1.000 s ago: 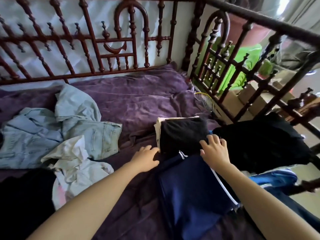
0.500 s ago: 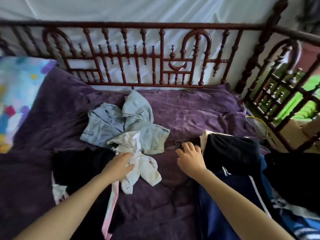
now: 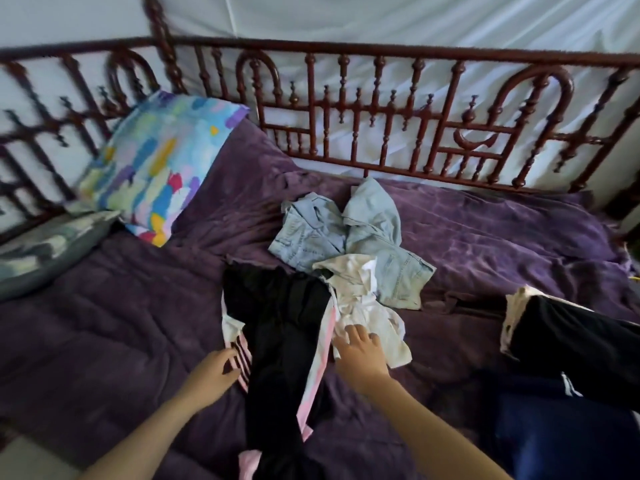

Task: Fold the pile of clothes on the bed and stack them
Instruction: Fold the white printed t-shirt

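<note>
My left hand (image 3: 214,372) curls at the striped edge of the black garment (image 3: 284,334), near centre of the bed (image 3: 121,323); I cannot tell if it grips. My right hand (image 3: 362,355) lies flat, fingers spread, on the white garment (image 3: 367,306). The folded stack (image 3: 571,337) sits at right.

The bedspread (image 3: 485,237) was purple. The black garment (image 3: 284,323) bore pink-and-white stripes. At one o'clock from it lay pale-blue denim (image 3: 311,233); at ten o'clock, a pillow (image 3: 156,161) daubed in many colours.
</note>
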The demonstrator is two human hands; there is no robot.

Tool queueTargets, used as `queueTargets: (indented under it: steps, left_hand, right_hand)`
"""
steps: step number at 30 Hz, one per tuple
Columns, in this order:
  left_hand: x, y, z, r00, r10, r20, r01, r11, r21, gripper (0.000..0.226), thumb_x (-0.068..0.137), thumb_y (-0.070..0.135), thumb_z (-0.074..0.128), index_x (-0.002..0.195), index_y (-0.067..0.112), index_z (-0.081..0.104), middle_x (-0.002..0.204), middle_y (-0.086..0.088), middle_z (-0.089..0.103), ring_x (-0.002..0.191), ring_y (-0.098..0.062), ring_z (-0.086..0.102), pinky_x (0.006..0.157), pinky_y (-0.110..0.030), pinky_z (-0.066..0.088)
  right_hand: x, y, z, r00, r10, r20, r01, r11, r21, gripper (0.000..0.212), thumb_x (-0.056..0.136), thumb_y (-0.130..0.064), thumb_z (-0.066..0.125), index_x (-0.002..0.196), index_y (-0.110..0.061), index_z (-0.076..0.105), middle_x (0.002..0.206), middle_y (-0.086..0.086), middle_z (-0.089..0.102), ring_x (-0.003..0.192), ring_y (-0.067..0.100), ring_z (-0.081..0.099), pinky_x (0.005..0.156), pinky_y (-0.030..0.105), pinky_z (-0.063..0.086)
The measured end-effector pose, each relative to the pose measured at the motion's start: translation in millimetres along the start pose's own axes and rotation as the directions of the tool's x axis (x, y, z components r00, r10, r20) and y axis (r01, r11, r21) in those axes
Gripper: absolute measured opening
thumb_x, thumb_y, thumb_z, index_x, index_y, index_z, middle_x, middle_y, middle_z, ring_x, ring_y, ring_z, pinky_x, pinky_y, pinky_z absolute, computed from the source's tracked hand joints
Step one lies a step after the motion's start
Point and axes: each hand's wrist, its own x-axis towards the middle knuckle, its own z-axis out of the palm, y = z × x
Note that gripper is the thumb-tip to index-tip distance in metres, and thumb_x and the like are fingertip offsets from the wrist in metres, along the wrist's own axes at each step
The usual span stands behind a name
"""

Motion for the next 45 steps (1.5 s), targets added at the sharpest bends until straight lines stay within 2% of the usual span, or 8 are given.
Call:
queueTargets:
  steps: [6, 8, 10, 19, 25, 35, 41, 45]
  left_hand:
    - [10, -20, -11, 0.998, 0.01, 0.069, -0.006, 0.998, -0.063, 0.042, 0.091, 0.019, 0.056, 0.131, 0.011, 0.049, 0.13, -0.008, 0.051, 0.12, -0.017, 0.05, 0.101, -0.027, 0.038]
    - [26, -29, -21, 0.997, 0.039, 0.069, -0.033, 0.996, -0.082, 0.04, 0.09, 0.018, 0.057, 0.129, 0.011, 0.051, 0.127, -0.009, 0.052, 0.117, -0.018, 0.051, 0.1, -0.027, 0.04]
    - [41, -33, -35, 0.995, 0.085, 0.058, -0.08, 0.993, -0.089, 0.035, 0.09, 0.014, 0.056, 0.124, 0.007, 0.054, 0.12, -0.009, 0.054, 0.111, -0.02, 0.054, 0.095, -0.027, 0.04]
    - [99, -46, -63, 0.96, 0.216, 0.179, -0.195, 0.972, -0.13, 0.041, 0.094, 0.022, 0.051, 0.134, 0.014, 0.046, 0.135, -0.005, 0.048, 0.121, -0.018, 0.049, 0.096, -0.026, 0.037]
    - [119, -15, -61, 0.937, 0.274, 0.216, -0.247, 0.958, -0.146, 0.042, 0.096, 0.026, 0.048, 0.137, 0.017, 0.041, 0.137, -0.006, 0.045, 0.126, -0.017, 0.045, 0.101, -0.026, 0.038]
    - [183, 37, -79, 0.965, 0.239, 0.111, -0.22, 0.962, -0.16, 0.04, 0.093, 0.021, 0.054, 0.133, 0.016, 0.047, 0.131, -0.006, 0.05, 0.113, -0.017, 0.052, 0.088, -0.022, 0.039]
    - [210, 32, -63, 0.982, 0.135, 0.135, -0.112, 0.979, -0.171, 0.038, 0.094, 0.019, 0.052, 0.132, 0.016, 0.048, 0.129, -0.003, 0.051, 0.104, -0.009, 0.048, 0.084, -0.02, 0.035]
    - [210, 20, -45, 0.977, 0.08, 0.197, -0.045, 0.984, -0.173, 0.038, 0.095, 0.019, 0.051, 0.132, 0.016, 0.048, 0.128, -0.002, 0.051, 0.101, -0.007, 0.048, 0.085, -0.019, 0.035]
  right_hand:
    - [1, -27, 5, 0.978, 0.117, 0.173, -0.12, 0.993, 0.011, 0.049, 0.045, -0.04, 0.085, 0.089, -0.024, 0.071, 0.099, 0.006, 0.064, 0.093, 0.026, 0.062, 0.071, 0.042, 0.051]
    - [4, -34, 8, 0.951, 0.177, 0.252, -0.191, 0.981, 0.035, 0.041, 0.086, -0.034, 0.055, 0.125, -0.021, 0.053, 0.132, 0.006, 0.045, 0.127, 0.025, 0.039, 0.1, 0.041, 0.033]
    - [6, -42, 17, 0.916, 0.258, 0.306, -0.288, 0.956, 0.054, 0.041, 0.095, -0.033, 0.039, 0.134, -0.022, 0.043, 0.141, 0.003, 0.035, 0.135, 0.022, 0.026, 0.107, 0.037, 0.024]
    - [8, -88, 27, 0.716, 0.557, 0.421, -0.651, 0.751, 0.114, 0.038, 0.096, -0.038, 0.036, 0.13, -0.025, 0.046, 0.136, 0.002, 0.04, 0.128, 0.023, 0.034, 0.1, 0.037, 0.034]
    - [29, -54, 19, 0.577, 0.669, 0.468, -0.795, 0.591, 0.136, 0.031, 0.091, -0.029, 0.046, 0.121, -0.021, 0.047, 0.128, 0.003, 0.042, 0.12, 0.023, 0.038, 0.096, 0.037, 0.037]
    - [117, 4, 71, 0.539, 0.619, 0.571, -0.838, 0.326, 0.437, 0.053, 0.09, -0.02, 0.054, 0.14, -0.015, 0.036, 0.134, 0.013, 0.037, 0.119, 0.03, 0.047, 0.092, 0.034, 0.043]
    - [149, 18, 125, 0.41, 0.683, 0.604, -0.864, 0.08, 0.497, 0.078, 0.087, -0.023, 0.062, 0.149, -0.019, 0.014, 0.143, 0.019, 0.027, 0.128, 0.036, 0.039, 0.099, 0.042, 0.042]
    - [148, 19, 159, 0.389, 0.703, 0.595, -0.885, 0.106, 0.453, 0.067, 0.085, -0.028, 0.062, 0.142, -0.021, 0.027, 0.136, 0.013, 0.04, 0.116, 0.034, 0.051, 0.081, 0.037, 0.043]
